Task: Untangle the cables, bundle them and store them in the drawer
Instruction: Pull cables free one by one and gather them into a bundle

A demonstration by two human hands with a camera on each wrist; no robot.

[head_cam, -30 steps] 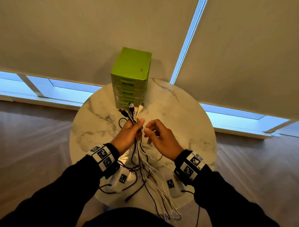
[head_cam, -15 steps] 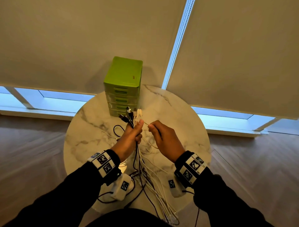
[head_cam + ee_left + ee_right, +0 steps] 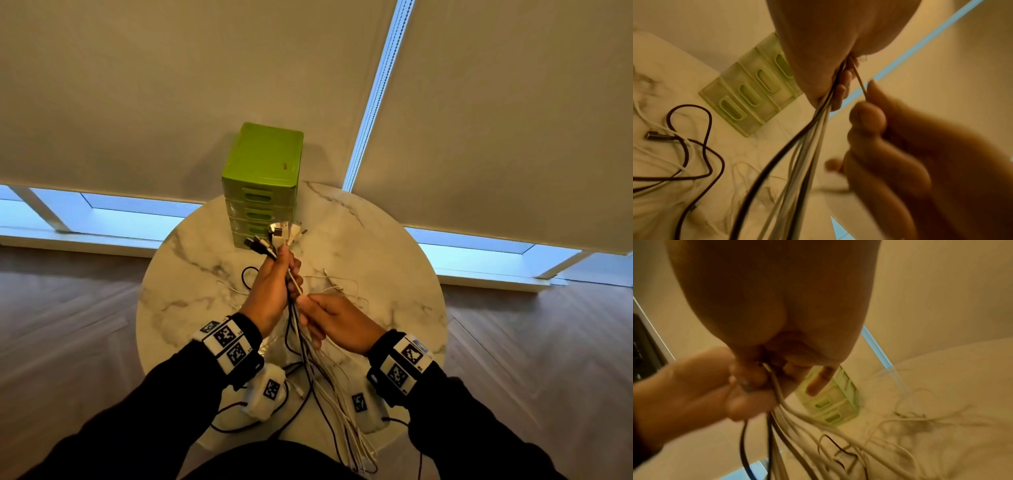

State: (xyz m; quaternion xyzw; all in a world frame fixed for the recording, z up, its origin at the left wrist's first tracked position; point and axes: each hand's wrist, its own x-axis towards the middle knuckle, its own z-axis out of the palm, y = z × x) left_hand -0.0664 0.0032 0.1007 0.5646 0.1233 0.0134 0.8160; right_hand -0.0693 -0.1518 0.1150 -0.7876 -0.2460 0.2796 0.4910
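Note:
My left hand (image 3: 277, 284) grips a bunch of black and white cables (image 3: 310, 363) above the round marble table (image 3: 191, 274). Their plug ends (image 3: 279, 234) fan out above the fist. The strands hang down past the table's near edge. My right hand (image 3: 329, 318) sits just below and right of the left, pinching one thin white cable (image 3: 295, 284) that runs up into the left fist. The left wrist view shows that thin cable (image 3: 859, 81) taut between the two hands. A green drawer unit (image 3: 262, 181) stands at the table's far edge, all drawers closed.
Loose cables lie on the table: a black loop (image 3: 246, 277) to the left and thin white ones (image 3: 339, 284) to the right. Two white tagged blocks (image 3: 269, 394) sit near the front edge. Roller blinds hang behind the table. Wooden floor surrounds it.
My right hand has slid down from beside the left fist to below it, drawing the thin white cable along. The left hand still holds the bunch, now a little higher.

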